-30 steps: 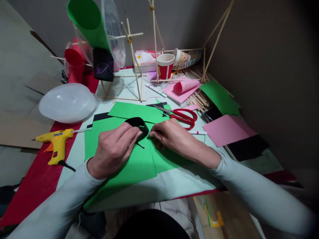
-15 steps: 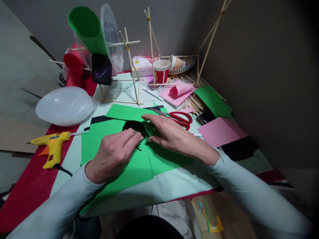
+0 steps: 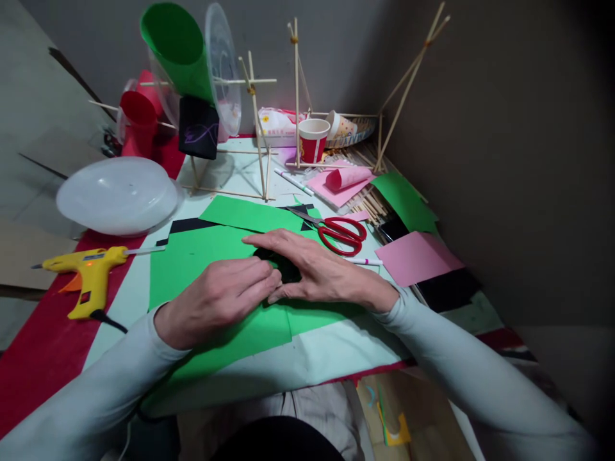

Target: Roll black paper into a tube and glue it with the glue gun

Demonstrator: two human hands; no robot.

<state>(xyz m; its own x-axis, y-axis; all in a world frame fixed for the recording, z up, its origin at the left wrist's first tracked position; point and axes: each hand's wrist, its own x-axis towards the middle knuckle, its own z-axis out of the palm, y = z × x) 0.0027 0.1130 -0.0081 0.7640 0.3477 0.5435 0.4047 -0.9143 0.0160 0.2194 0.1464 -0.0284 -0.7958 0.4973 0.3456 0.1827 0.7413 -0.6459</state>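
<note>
On the green sheet [image 3: 211,256], the right hand [image 3: 317,272] lies flat, fingers spread, pressing the black paper piece [image 3: 283,267] down; the left hand [image 3: 218,298] pinches its near edge.

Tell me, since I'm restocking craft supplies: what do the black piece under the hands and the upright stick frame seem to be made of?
The small black piece, pressed flat under both hands, looks like matte thin paper or card, like the green sheets beneath; mostly hidden, so uncertain. The pale upright stick frame looks like bare thin wood or bamboo skewers, unpainted, bound at the joints.
</note>
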